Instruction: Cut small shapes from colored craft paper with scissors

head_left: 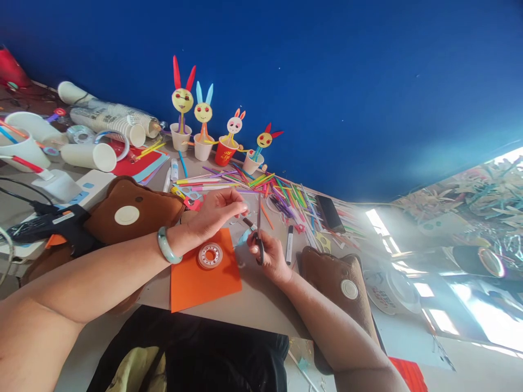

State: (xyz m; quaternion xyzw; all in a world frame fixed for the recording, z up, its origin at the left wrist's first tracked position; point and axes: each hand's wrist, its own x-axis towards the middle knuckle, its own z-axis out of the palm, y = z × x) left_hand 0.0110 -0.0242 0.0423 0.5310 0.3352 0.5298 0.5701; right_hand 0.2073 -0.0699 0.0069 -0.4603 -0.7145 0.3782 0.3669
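Observation:
My left hand, with a jade bangle at its wrist, is raised over the table, thumb and fingers pinched together; what they hold, if anything, is too small to tell. Facing it, my right hand grips scissors by the handles, blades pointing up and away. Below my left hand, a roll of clear tape lies on an orange paper sheet. A black marker is just right of my right hand.
Four rabbit-faced figures in cups stand along the blue wall. Colourful sticks are spread before them. Brown plush pads flank my arms. A black glue gun is at left; a phone lies at right.

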